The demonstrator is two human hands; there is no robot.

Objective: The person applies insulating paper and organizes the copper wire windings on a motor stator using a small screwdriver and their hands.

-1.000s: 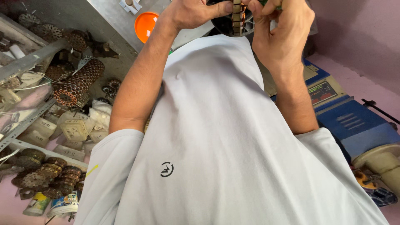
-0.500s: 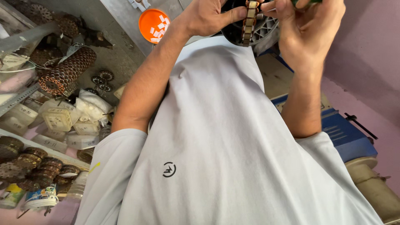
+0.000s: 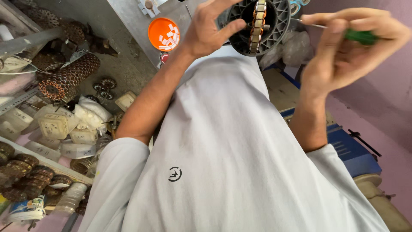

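A grey metal bench is seen carrying an orange lid filled with small white pieces; a roll of stacked windings is laid on the lower surface, with white packets heaped beside it. Brown wound coils are lined along a shelf at the left.

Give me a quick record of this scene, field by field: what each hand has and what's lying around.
left hand: left hand grips the rim of a round dark grey ribbed plastic housing with a copper-wound core inside
right hand: right hand holds a green-handled thin metal tool, tip toward the housing
nearby: orange round lid with small white pieces
left side: stacked copper-wound cores and white packets
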